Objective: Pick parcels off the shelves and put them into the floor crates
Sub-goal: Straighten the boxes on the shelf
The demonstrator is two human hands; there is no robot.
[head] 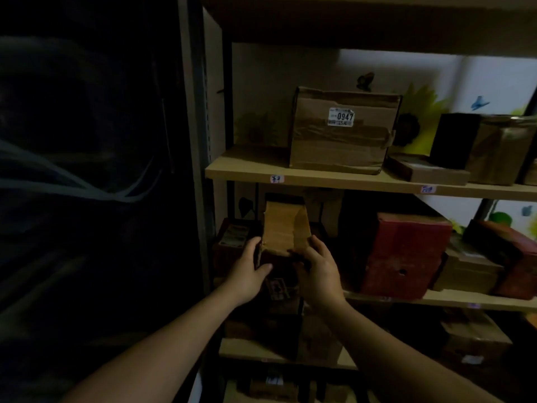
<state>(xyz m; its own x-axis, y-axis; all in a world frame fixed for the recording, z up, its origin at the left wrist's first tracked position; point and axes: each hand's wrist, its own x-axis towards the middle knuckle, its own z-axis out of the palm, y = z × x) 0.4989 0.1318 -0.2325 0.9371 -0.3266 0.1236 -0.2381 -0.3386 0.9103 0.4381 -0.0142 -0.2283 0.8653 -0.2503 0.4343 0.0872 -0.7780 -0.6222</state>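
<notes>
A narrow brown cardboard parcel stands at the left end of the middle shelf, partly pulled forward. My left hand grips its left side and my right hand grips its right side. The parcel's lower front is dark and carries a small label. No floor crate is in view.
A big taped box labelled 0947 sits on the upper shelf, with flat and dark parcels to its right. A red box stands right of my hands. More boxes fill the lower shelves. The grey rack upright borders a dark area on the left.
</notes>
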